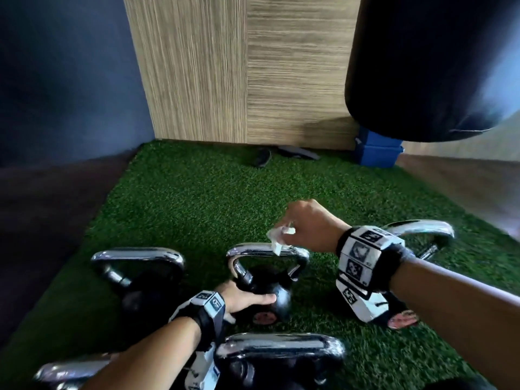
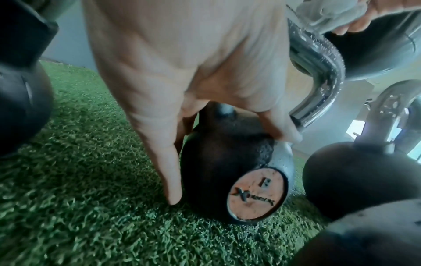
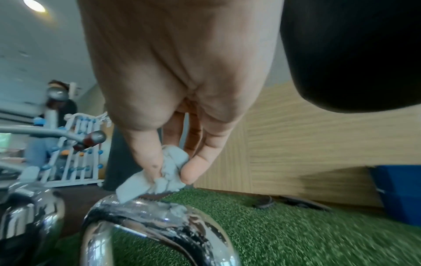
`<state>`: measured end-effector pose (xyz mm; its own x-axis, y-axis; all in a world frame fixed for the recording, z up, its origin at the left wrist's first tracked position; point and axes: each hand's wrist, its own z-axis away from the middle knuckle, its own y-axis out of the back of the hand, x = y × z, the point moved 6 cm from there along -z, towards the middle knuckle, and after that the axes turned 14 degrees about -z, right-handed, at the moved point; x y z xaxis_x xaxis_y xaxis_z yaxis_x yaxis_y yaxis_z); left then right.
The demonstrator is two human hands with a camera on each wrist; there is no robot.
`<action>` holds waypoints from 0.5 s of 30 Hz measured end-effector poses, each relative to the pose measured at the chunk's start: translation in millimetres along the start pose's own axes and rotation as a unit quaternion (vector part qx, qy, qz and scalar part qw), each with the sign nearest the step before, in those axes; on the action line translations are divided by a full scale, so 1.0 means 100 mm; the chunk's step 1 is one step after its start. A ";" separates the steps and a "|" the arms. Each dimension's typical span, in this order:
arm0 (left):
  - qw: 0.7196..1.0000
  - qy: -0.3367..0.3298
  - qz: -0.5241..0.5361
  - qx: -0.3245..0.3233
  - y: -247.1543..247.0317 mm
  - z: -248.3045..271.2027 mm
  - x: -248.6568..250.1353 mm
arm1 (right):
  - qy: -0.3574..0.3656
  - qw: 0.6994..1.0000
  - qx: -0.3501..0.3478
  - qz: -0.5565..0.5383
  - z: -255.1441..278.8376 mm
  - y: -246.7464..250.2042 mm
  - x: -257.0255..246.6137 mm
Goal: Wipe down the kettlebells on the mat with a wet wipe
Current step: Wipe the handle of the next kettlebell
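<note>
A black kettlebell (image 1: pixel 277 298) with a chrome handle (image 1: pixel 253 250) stands in the middle of the green turf mat (image 1: pixel 197 198). My left hand (image 1: pixel 244 298) grips its round body (image 2: pixel 218 162), thumb on top and fingers down the side. An orange disc (image 2: pixel 256 194) marks its face. My right hand (image 1: pixel 306 225) pinches a crumpled white wet wipe (image 1: pixel 278 237) between thumb and fingers (image 3: pixel 196 167). The wipe (image 3: pixel 159 178) touches the top of the wet, beaded handle (image 3: pixel 159 216).
Several more chrome-handled kettlebells surround it: one to the left (image 1: pixel 140 277), one at the right (image 1: pixel 422 229), others near me (image 1: pixel 281 353). A black punching bag (image 1: pixel 436 66) hangs at the upper right above a blue box (image 1: pixel 377 153). A wood-panelled wall (image 1: pixel 253 80) backs the mat.
</note>
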<state>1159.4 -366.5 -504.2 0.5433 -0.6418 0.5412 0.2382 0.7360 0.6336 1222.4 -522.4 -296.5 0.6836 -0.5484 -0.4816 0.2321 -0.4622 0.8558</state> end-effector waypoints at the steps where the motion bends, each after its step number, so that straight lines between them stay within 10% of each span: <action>1: 1.000 -0.008 0.028 0.003 -0.03 -0.02 0.00 | 0.008 1.000 -0.006 0.009 -0.01 -0.03 -0.03; 15: 0.997 -0.001 0.053 0.050 -0.08 -0.09 -0.09 | -0.035 0.993 -0.061 0.093 -0.04 -0.25 -0.09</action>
<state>1159.5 -364.4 -518.7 0.5595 -0.5623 0.6090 0.0986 0.7747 0.6246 1212.6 -503.2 -313.0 0.6735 -0.6655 -0.3218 0.1912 -0.2637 0.9455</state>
